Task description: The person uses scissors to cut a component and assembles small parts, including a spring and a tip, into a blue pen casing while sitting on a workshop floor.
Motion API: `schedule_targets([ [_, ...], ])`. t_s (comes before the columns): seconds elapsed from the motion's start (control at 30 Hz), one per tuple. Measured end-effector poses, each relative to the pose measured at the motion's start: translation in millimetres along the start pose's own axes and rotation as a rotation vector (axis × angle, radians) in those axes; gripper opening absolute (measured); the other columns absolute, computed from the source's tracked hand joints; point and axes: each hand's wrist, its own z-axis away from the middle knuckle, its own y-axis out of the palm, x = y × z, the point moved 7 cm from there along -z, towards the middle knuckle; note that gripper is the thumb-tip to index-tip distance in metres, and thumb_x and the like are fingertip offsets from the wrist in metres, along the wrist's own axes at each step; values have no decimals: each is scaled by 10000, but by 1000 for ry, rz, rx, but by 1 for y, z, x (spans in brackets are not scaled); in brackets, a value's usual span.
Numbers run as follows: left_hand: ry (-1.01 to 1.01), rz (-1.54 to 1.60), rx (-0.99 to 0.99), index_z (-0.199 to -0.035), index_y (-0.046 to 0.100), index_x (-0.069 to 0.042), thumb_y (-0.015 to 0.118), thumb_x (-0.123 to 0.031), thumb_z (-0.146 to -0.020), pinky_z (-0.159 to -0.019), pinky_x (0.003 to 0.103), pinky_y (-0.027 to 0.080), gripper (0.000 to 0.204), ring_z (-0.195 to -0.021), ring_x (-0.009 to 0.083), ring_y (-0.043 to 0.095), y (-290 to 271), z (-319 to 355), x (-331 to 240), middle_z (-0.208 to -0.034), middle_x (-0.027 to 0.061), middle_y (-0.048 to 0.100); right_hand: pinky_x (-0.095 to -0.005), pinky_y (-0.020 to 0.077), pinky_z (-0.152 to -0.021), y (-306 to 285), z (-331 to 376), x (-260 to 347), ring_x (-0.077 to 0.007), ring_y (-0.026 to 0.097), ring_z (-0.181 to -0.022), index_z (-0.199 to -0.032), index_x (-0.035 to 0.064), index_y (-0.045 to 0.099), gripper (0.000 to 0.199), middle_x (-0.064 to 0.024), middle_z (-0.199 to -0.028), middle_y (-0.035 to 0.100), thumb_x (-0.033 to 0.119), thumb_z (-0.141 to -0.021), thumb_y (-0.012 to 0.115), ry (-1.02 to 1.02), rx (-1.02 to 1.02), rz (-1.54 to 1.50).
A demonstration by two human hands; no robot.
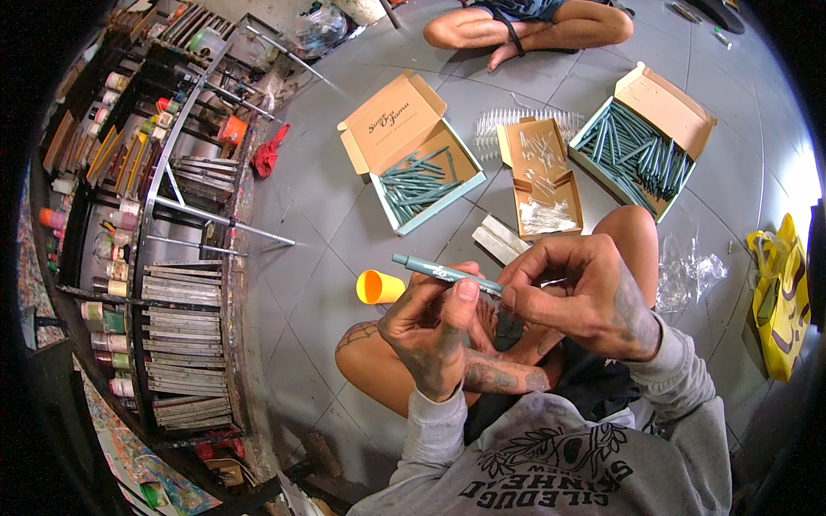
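Together, left hand [432, 331] and right hand [578, 297] (fingers curled) pinch a teal pen [446, 273].

bright daylight, fisheye-bent dark rim

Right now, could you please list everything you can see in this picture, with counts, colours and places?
Pen: one, grey-green, held in both hands.
Cup: one, orange, on its side on the floor by the left hand.
Left box: one, open cardboard, a few grey-green pens inside.
Right box: one, open cardboard, many grey-green pens.
Middle box: one, brown, small clear parts inside.
Yellow bag: one, far right.
Red cloth: one, on the floor by the rack.
Rack: one, dark, holding paint jars, far left.
Other person: one, seated cross-legged, top.
Left hand: grips the pen.
Right hand: pinches the pen's end.
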Motion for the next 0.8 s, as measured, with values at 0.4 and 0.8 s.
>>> schedule_targets([
  [0.4, -33, 36, -33, -967, 713, 78, 749, -242, -791, -507, 193, 222, 367, -571, 18, 368, -2, 0, 4, -774, 53, 668, -229, 525, -554, 1, 2, 5, -72, 644, -650, -861, -64, 683, 193, -69, -793, 694, 124, -827, 705, 45, -54, 4],
  [0.8, -15, 23, -64, -957, 713, 74, 740, -234, -783, -506, 206, 211, 354, -569, 21, 338, -3, 1, 2, -756, 33, 640, -265, 542, -634, 0, 0, 7, -121, 671, -683, -805, -19, 704, 191, -87, -782, 708, 166, -758, 718, -21, -120, 105],
])
